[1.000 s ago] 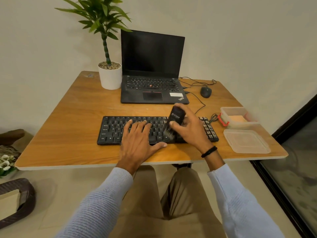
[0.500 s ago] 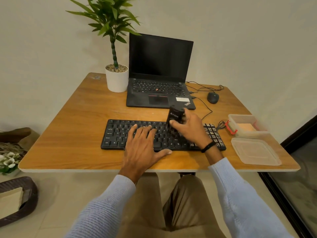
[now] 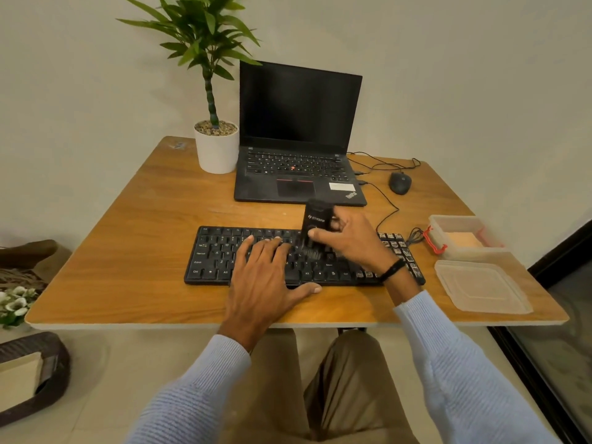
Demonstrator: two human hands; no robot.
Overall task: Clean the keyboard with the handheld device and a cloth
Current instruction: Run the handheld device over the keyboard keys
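Observation:
A black keyboard (image 3: 217, 254) lies across the front of the wooden table (image 3: 128, 245). My right hand (image 3: 349, 241) grips a black handheld device (image 3: 315, 219), held upright with its brush end down on the keys right of the middle. My left hand (image 3: 266, 274) lies flat on the keyboard's middle with fingers spread, the thumb on the table in front. An orange cloth (image 3: 464, 240) lies inside a clear plastic box (image 3: 448, 221) at the right.
A black laptop (image 3: 298, 174) stands open behind the keyboard, a potted plant (image 3: 216, 149) to its left, a black mouse (image 3: 399, 182) with its cable to its right. The box's clear lid (image 3: 480, 288) lies near the table's front right corner. A woven basket (image 3: 35, 379) sits on the floor at left.
My right hand has drawn the device back up the keys, from the front rows toward the far rows, and stood it more upright. My left hand stays flat on the keyboard.

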